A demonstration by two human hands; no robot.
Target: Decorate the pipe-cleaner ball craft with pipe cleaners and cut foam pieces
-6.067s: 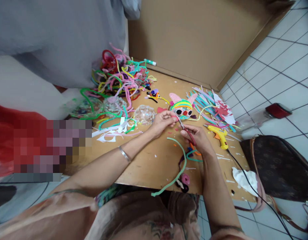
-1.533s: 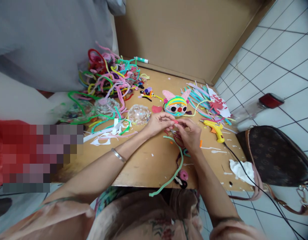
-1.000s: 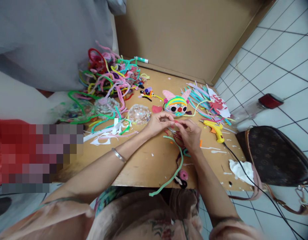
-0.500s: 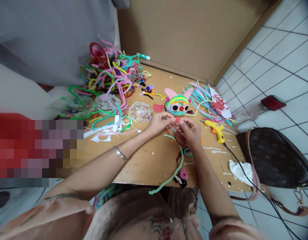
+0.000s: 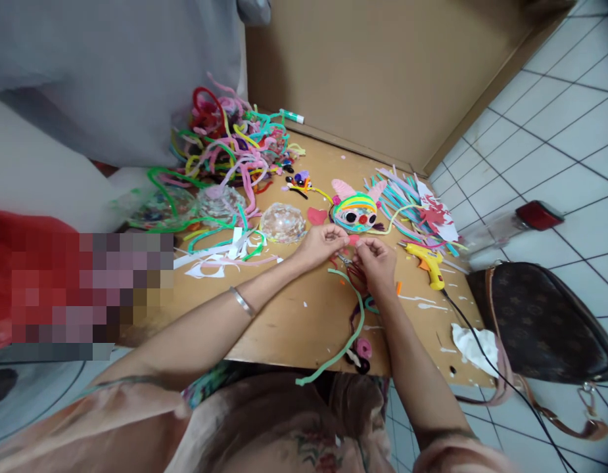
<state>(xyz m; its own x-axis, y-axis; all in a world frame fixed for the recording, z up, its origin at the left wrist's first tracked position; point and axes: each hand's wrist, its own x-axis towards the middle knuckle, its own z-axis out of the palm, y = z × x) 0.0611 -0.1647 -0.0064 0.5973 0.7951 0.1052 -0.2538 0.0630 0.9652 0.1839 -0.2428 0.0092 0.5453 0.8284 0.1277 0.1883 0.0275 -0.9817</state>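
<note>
Fingertips of the left hand (image 5: 323, 247) and right hand (image 5: 378, 264) pinch a small red piece (image 5: 353, 241) between them.
Just beyond the fingertips sits a striped figure (image 5: 355, 202) with pink ears; a larger red scrap (image 5: 317, 215) lies beyond the left fingers, near a clear dome (image 5: 282, 223). Scissors (image 5: 355, 277), partly hidden, lie just on the near side of the right fingers, a green fuzzy strip (image 5: 361, 315) curves nearer the body, and a yellow glue gun (image 5: 435, 268) rests to their right.

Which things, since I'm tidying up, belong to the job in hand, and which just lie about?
Likely in the job:
red piece between left hand and right hand
scissors near them
striped face just beyond
yellow glue gun, probably

Apparently just lying about:
handbag
crumpled tissue
red-lidded bottle
</note>
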